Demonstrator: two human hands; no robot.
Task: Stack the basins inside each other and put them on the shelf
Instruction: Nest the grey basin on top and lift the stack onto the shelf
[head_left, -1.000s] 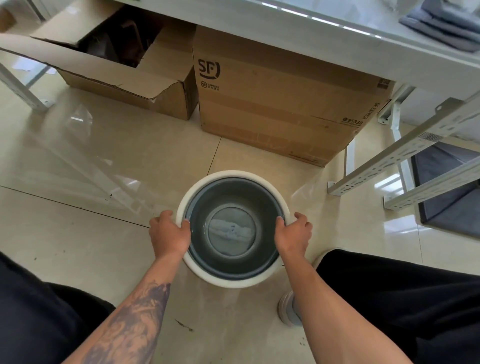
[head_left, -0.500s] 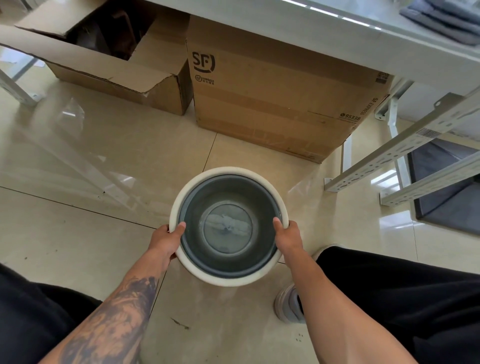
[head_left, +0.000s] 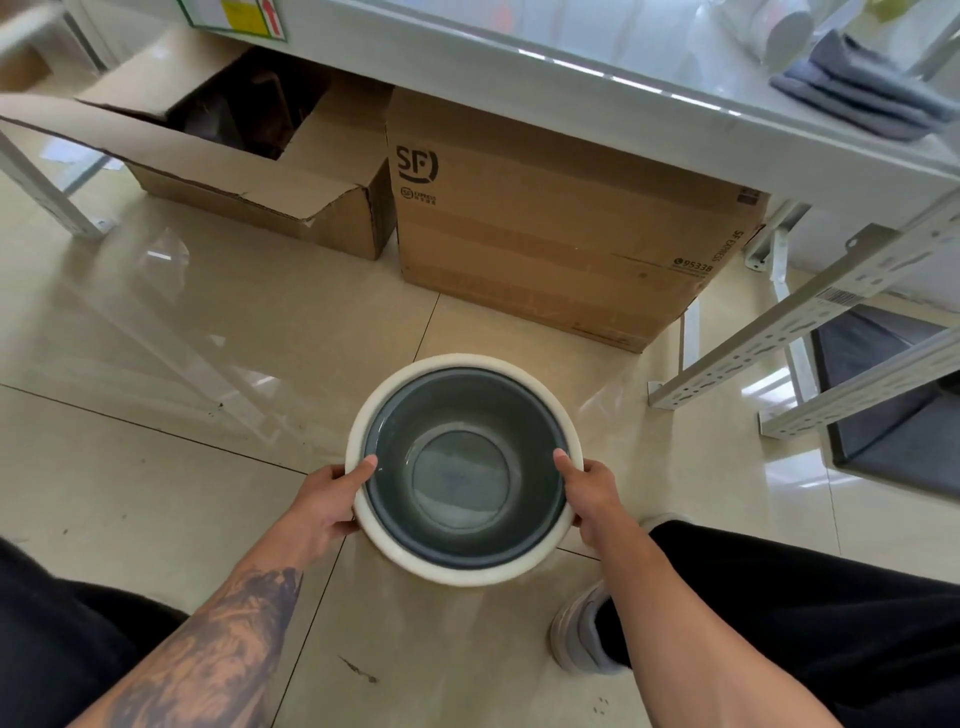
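A dark grey basin (head_left: 464, 473) is nested inside a white basin (head_left: 457, 571), of which only the rim shows. The stack is held above the tiled floor, roughly level. My left hand (head_left: 330, 501) grips the left rim, thumb over the edge and fingers underneath. My right hand (head_left: 592, 493) grips the right rim the same way. A white shelf surface (head_left: 597, 67) runs across the top of the view, above and beyond the basins.
Two cardboard boxes stand under the shelf: an open one (head_left: 244, 171) at left and a closed SF one (head_left: 561, 228) straight ahead. White perforated metal rails (head_left: 810, 322) slant at right. Folded grey cloth (head_left: 862, 88) lies on the shelf. My shoe (head_left: 582, 634) and dark trousers are below.
Both hands have shifted from pressing on the rim to gripping it at the sides, and the stacked basins have risen off the floor. The view has tilted up, showing more of the shelf.
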